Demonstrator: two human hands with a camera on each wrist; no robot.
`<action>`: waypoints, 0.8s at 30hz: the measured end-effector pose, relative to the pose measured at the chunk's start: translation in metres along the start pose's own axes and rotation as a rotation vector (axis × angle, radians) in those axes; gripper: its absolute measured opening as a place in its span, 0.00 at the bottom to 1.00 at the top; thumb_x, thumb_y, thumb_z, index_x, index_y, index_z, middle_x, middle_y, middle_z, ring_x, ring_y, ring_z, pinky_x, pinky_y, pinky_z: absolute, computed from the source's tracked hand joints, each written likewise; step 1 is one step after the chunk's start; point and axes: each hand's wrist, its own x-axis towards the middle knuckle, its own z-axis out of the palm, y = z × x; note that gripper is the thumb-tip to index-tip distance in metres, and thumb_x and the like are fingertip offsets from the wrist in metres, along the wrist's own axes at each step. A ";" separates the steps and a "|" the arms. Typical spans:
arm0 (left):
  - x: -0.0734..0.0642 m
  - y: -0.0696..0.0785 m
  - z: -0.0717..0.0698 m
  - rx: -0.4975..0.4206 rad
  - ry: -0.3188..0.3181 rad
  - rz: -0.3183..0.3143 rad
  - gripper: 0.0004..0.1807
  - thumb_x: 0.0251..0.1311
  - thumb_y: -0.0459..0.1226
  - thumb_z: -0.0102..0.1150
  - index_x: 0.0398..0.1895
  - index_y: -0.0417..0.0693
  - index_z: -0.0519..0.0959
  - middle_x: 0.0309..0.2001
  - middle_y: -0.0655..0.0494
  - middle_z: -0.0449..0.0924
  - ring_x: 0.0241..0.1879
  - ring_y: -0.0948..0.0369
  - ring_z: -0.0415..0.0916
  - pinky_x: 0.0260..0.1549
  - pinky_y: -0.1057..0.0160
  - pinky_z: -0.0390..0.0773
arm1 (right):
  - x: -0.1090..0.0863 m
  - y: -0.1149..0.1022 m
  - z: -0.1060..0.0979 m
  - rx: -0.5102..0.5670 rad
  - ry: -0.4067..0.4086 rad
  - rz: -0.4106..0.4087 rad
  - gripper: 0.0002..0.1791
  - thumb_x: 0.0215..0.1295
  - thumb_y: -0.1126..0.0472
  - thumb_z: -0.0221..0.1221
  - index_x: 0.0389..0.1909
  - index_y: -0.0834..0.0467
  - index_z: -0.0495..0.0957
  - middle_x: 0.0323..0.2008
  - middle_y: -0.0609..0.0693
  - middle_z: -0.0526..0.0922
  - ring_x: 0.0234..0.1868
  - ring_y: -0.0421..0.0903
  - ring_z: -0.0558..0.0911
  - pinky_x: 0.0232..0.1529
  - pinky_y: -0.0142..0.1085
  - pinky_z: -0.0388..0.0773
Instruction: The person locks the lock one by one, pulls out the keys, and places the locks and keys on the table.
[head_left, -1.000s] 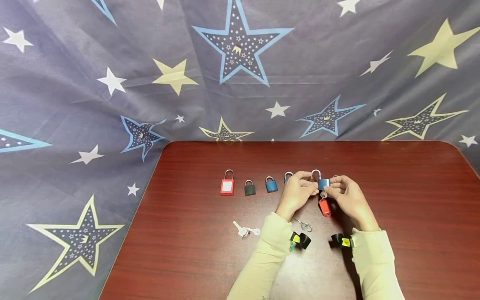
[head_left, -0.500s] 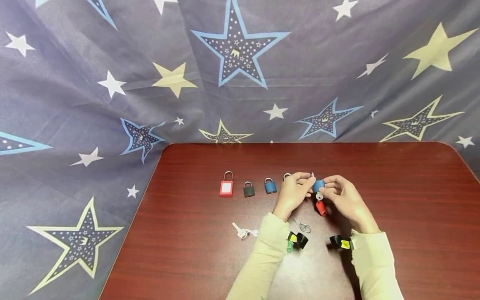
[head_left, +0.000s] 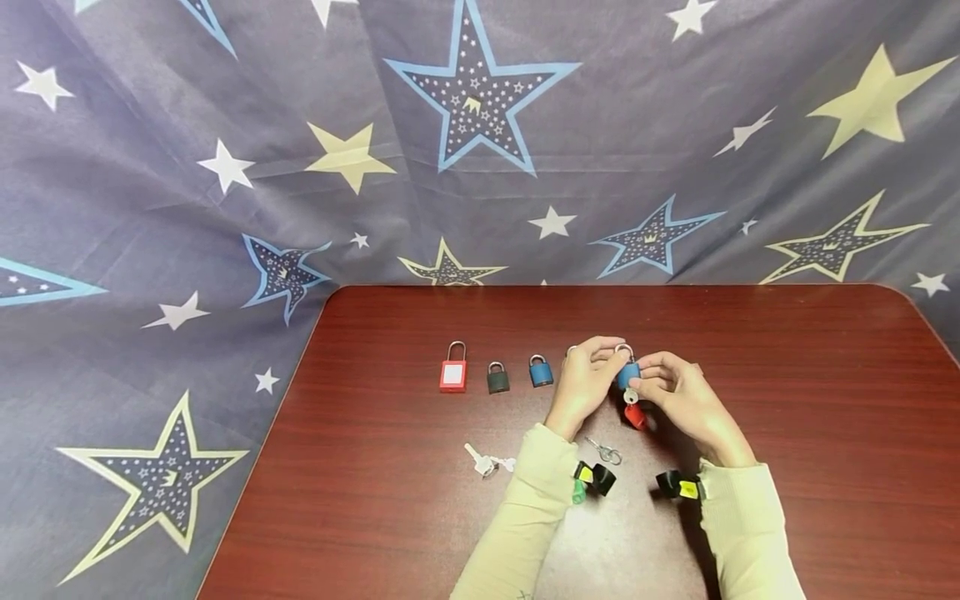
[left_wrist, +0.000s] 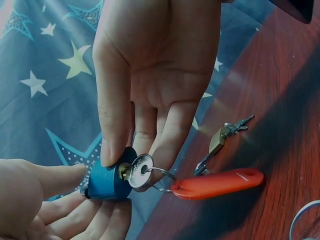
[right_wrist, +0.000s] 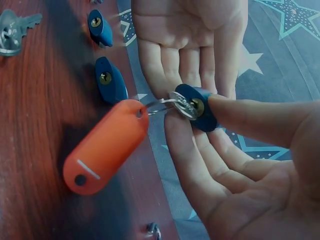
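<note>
Both hands hold a blue padlock (head_left: 628, 377) above the table. A silver key (left_wrist: 140, 171) sits in its keyhole, with a red tag (right_wrist: 107, 147) hanging from the key ring. My right hand (head_left: 686, 400) pinches the padlock body between thumb and fingers. From the other side, my left hand (head_left: 588, 379) grips it near the shackle (head_left: 624, 350). The left fingertips partly cover the shackle, so I cannot tell whether it is locked. In the right wrist view, the right thumb (right_wrist: 250, 116) presses beside the keyhole.
On the left stand a red padlock (head_left: 453, 375), a dark padlock (head_left: 498, 379) and a blue one (head_left: 541, 372); another is mostly behind my left hand. A brass padlock (left_wrist: 217, 142) with keys lies beyond my right hand. Loose keys (head_left: 483, 461) and [a key ring] keys (head_left: 606, 452) lie nearer.
The blue padlock has moved left towards my left hand and turned. Its shackle, earlier swung out to the left, now stands above the body. The red tag has swung with it.
</note>
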 end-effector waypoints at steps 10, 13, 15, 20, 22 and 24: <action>0.002 0.002 0.001 -0.108 0.065 0.056 0.10 0.66 0.34 0.61 0.48 0.49 0.85 0.38 0.51 0.89 0.37 0.68 0.84 0.41 0.68 0.82 | 0.001 -0.003 0.001 0.068 -0.026 0.019 0.22 0.71 0.64 0.58 0.57 0.75 0.67 0.45 0.59 0.80 0.37 0.32 0.82 0.45 0.30 0.82; 0.002 0.003 0.001 -0.171 0.099 0.062 0.10 0.66 0.32 0.60 0.47 0.46 0.85 0.36 0.50 0.88 0.35 0.66 0.85 0.39 0.61 0.84 | 0.001 -0.002 0.001 0.071 -0.042 0.012 0.22 0.73 0.60 0.57 0.56 0.75 0.69 0.43 0.57 0.82 0.37 0.35 0.83 0.46 0.32 0.82; 0.003 0.004 0.001 -0.205 0.117 0.060 0.09 0.66 0.31 0.60 0.46 0.45 0.85 0.35 0.49 0.88 0.34 0.65 0.85 0.37 0.60 0.85 | 0.001 0.000 0.001 0.057 -0.056 0.009 0.23 0.74 0.57 0.56 0.55 0.75 0.72 0.41 0.57 0.84 0.38 0.38 0.85 0.47 0.34 0.82; 0.003 0.005 -0.001 -0.232 0.123 0.047 0.09 0.65 0.31 0.60 0.45 0.46 0.86 0.34 0.48 0.88 0.33 0.63 0.85 0.34 0.68 0.82 | 0.002 0.002 0.003 0.036 -0.106 -0.011 0.23 0.76 0.54 0.53 0.51 0.74 0.76 0.40 0.62 0.87 0.40 0.43 0.87 0.49 0.38 0.82; 0.003 0.005 -0.001 -0.244 0.111 0.041 0.08 0.66 0.32 0.61 0.44 0.46 0.86 0.35 0.49 0.88 0.33 0.62 0.85 0.33 0.67 0.83 | 0.001 0.002 0.003 0.046 -0.120 -0.032 0.23 0.77 0.55 0.51 0.51 0.76 0.75 0.41 0.65 0.87 0.40 0.44 0.87 0.49 0.39 0.82; 0.003 0.005 -0.002 -0.259 0.100 0.039 0.07 0.66 0.34 0.61 0.44 0.46 0.86 0.35 0.48 0.88 0.33 0.62 0.85 0.33 0.64 0.84 | 0.001 0.002 0.003 0.049 -0.123 -0.050 0.23 0.77 0.57 0.51 0.52 0.76 0.75 0.42 0.66 0.86 0.40 0.44 0.87 0.49 0.38 0.82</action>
